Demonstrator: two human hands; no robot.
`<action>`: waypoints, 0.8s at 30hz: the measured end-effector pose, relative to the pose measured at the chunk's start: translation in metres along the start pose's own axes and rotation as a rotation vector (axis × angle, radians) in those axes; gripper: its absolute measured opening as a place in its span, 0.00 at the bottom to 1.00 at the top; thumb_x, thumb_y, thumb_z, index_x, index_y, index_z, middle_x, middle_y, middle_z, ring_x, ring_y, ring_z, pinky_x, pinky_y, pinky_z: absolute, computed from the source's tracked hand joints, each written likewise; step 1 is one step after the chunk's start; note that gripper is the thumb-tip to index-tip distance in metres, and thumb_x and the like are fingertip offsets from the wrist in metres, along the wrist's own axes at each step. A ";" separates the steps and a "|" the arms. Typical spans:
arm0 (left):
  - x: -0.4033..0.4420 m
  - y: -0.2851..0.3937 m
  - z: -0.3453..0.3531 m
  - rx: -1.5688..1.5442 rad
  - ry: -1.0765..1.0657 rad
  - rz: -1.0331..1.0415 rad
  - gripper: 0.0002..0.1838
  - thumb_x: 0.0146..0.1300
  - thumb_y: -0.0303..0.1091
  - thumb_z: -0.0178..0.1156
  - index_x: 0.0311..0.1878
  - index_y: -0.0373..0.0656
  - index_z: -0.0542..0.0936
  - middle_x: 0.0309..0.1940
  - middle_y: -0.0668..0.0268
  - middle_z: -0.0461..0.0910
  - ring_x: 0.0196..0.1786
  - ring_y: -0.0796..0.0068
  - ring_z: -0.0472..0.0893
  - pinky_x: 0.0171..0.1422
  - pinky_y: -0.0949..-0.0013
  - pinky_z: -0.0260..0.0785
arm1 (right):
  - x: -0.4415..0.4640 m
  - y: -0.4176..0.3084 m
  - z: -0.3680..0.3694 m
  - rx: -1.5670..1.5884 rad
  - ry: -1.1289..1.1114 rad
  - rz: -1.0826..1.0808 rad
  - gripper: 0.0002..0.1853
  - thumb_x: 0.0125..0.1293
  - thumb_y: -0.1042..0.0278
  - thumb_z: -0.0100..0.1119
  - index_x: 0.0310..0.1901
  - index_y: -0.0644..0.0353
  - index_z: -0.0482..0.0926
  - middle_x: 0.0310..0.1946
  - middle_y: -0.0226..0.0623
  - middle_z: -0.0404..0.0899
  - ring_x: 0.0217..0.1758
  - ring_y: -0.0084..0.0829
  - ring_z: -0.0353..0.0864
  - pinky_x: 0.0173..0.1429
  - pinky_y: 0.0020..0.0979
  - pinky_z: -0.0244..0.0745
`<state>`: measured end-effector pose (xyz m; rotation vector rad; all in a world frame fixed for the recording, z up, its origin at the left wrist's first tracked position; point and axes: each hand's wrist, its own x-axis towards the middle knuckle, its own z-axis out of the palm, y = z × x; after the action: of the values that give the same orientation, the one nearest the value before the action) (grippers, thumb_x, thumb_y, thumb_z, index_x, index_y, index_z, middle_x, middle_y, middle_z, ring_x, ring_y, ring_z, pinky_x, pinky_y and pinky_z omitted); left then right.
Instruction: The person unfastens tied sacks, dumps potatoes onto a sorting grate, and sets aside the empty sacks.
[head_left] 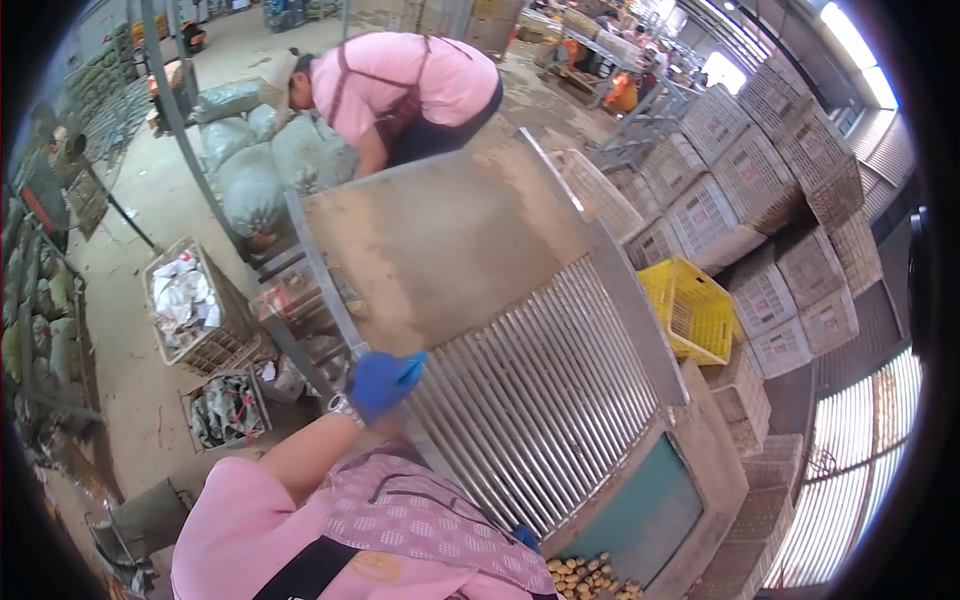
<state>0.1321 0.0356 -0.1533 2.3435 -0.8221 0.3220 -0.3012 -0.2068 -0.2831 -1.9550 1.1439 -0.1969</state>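
this seems a tending step: left hand (382, 387) is by the rollers (535, 400), right hand (525, 537) mostly hidden, both grips i cannot tell, and moving needs care.

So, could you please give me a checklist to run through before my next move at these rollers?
1. Left hand gloved: ok, the left hand wears blue.
2. Right fingers in sight: not ok, only a bit of the right hand shows.
3. Rollers stopped: cannot tell from one still of the rollers.
4. Co-worker off the rollers: ok, the co-worker bends beyond the far end.
5. Potatoes beside the left hand: not ok, the potatoes lie by the green panel.
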 end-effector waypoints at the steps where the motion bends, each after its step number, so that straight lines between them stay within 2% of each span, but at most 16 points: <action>1: -0.001 -0.003 0.002 0.008 0.022 0.028 0.12 0.66 0.46 0.58 0.47 0.58 0.85 0.21 0.58 0.80 0.24 0.52 0.80 0.32 0.49 0.71 | 0.001 -0.004 0.000 -0.012 0.003 0.004 0.17 0.70 0.56 0.59 0.41 0.66 0.82 0.25 0.35 0.81 0.27 0.27 0.79 0.35 0.33 0.75; 4: -0.003 -0.002 0.002 -0.011 0.018 -0.008 0.12 0.65 0.45 0.58 0.48 0.57 0.85 0.20 0.60 0.80 0.23 0.54 0.79 0.32 0.50 0.70 | 0.004 -0.002 0.001 -0.031 0.012 0.024 0.17 0.69 0.56 0.59 0.40 0.65 0.82 0.25 0.36 0.81 0.27 0.28 0.80 0.35 0.33 0.75; 5: 0.000 0.002 -0.001 -0.032 0.084 0.022 0.11 0.62 0.39 0.62 0.45 0.52 0.87 0.17 0.62 0.77 0.21 0.57 0.77 0.30 0.55 0.67 | 0.005 -0.002 0.001 -0.033 0.016 0.035 0.17 0.69 0.55 0.59 0.39 0.65 0.82 0.25 0.37 0.81 0.27 0.29 0.80 0.35 0.34 0.75; 12: -0.002 -0.002 -0.003 -0.128 0.042 0.026 0.12 0.62 0.38 0.62 0.47 0.51 0.87 0.19 0.60 0.77 0.22 0.55 0.76 0.31 0.55 0.66 | 0.007 -0.002 0.000 -0.051 0.018 0.091 0.17 0.69 0.54 0.59 0.36 0.63 0.82 0.24 0.38 0.82 0.27 0.31 0.81 0.35 0.36 0.76; 13: -0.003 -0.004 -0.003 -0.097 0.014 0.037 0.13 0.63 0.38 0.61 0.49 0.51 0.86 0.19 0.60 0.77 0.23 0.55 0.76 0.32 0.55 0.66 | 0.007 -0.003 -0.001 -0.058 0.018 0.088 0.17 0.68 0.54 0.59 0.35 0.62 0.82 0.24 0.39 0.82 0.27 0.32 0.82 0.35 0.36 0.76; 19: -0.005 -0.001 -0.004 -0.156 0.083 0.011 0.16 0.65 0.38 0.60 0.54 0.47 0.84 0.19 0.60 0.76 0.23 0.56 0.76 0.31 0.55 0.65 | 0.005 -0.003 -0.006 -0.091 0.025 0.056 0.17 0.68 0.53 0.59 0.32 0.61 0.82 0.24 0.40 0.82 0.26 0.34 0.83 0.35 0.38 0.77; 24: -0.006 0.004 -0.001 -0.226 0.147 0.022 0.16 0.66 0.35 0.57 0.54 0.42 0.84 0.19 0.58 0.75 0.22 0.57 0.75 0.30 0.56 0.64 | -0.009 0.000 -0.016 -0.092 0.066 0.025 0.18 0.67 0.52 0.59 0.30 0.59 0.83 0.23 0.42 0.83 0.26 0.36 0.84 0.35 0.39 0.77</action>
<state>0.1252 0.0362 -0.1530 2.0761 -0.7720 0.3846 -0.3142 -0.2093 -0.2705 -2.0269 1.2394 -0.1996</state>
